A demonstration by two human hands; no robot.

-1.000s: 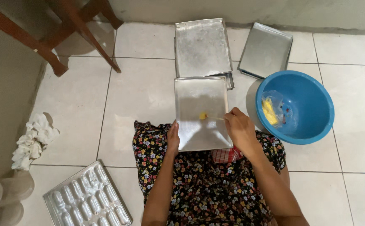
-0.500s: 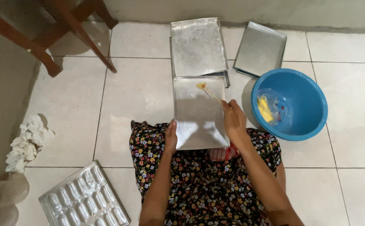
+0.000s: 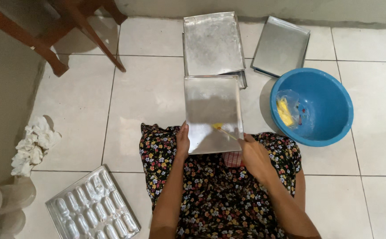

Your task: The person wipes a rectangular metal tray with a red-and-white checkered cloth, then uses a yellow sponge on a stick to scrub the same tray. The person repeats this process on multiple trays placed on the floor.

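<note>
White tile floor (image 3: 148,102); left hand (image 3: 183,142) grips metal tray (image 3: 211,106) edge, right hand (image 3: 252,155) pinches brush (image 3: 221,129) on it; blue bowl (image 3: 330,128) at 3 o'clock.

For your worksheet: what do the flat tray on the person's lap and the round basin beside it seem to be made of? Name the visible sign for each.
Flat tray: probably thin metal, maybe aluminium; dull silver-grey sheen, folded rim. Round basin: likely plastic; uniform bright blue, smooth glossy wall, thick rolled rim.
</note>
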